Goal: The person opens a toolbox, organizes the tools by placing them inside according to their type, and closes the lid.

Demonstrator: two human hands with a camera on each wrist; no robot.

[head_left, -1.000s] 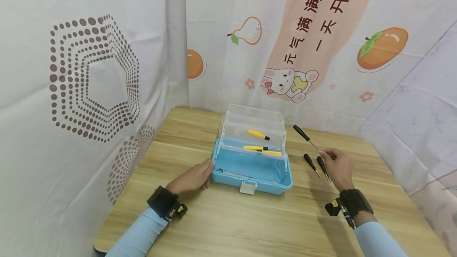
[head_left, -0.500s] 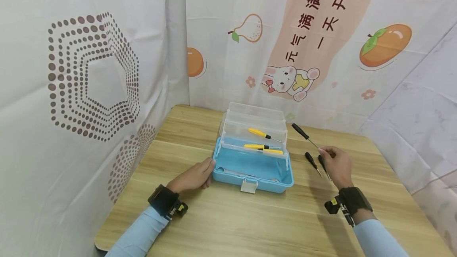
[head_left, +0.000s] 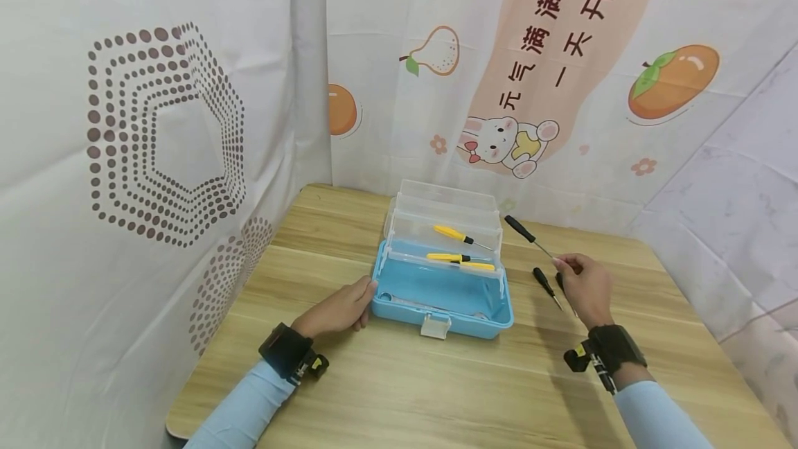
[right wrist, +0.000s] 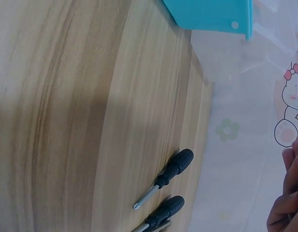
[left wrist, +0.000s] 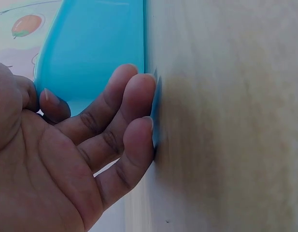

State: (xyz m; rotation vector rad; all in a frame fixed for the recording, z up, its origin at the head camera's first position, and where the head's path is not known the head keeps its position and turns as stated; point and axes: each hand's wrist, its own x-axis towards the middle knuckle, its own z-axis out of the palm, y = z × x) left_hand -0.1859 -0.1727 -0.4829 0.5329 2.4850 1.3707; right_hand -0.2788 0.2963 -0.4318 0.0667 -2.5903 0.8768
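My left hand (head_left: pixel 339 307) holds the left end of a light blue toolbox (head_left: pixel 399 316). In the left wrist view, a thumb and finger are at the rim while the other fingers (left wrist: pixel 139 94) lie along the outer wall. My right hand (head_left: pixel 586 289) pinches a black-handled screwdriver (head_left: pixel 520 229) by its thin shaft, handle pointing up and away to the left, above the table. Yellow screwdrivers (head_left: pixel 452 233) lie in the toolbox's clear raised trays (head_left: pixel 445 217). Inside the blue bottom rests a metal wrench (head_left: pixel 430 306).
Two more black-handled screwdrivers (right wrist: pixel 175 166) lie on the wooden table (head_left: pixel 436 393) beneath my right hand. The toolbox's white latch (head_left: pixel 435 326) hangs down in front. Printed curtains (head_left: pixel 386 137) stand behind and left of the table.
My right hand has shifted slightly left toward the toolbox with the screwdriver. My left hand stays at the box's left end.
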